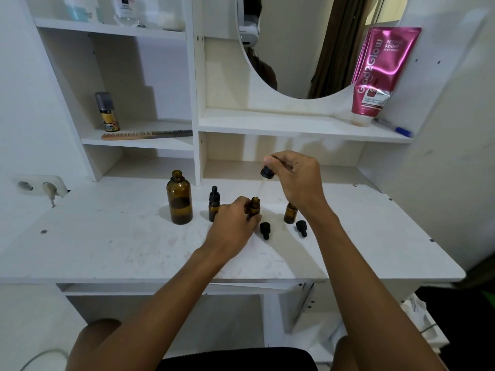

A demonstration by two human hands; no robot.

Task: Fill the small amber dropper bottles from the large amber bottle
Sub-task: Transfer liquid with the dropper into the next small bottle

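The large amber bottle stands uncapped on the white desk, partly filled. To its right is a small amber bottle with its black dropper cap on. My left hand grips an open small bottle upright on the desk. My right hand pinches a black dropper above it, and the glass pipette slants down toward that bottle's mouth. A third small bottle stands open behind my right wrist. Two loose black dropper caps lie on the desk.
Shelves rise behind the desk, holding a spray can, a comb, a pink tube and a blue pen. An oval mirror hangs above. A wall socket sits at the left.
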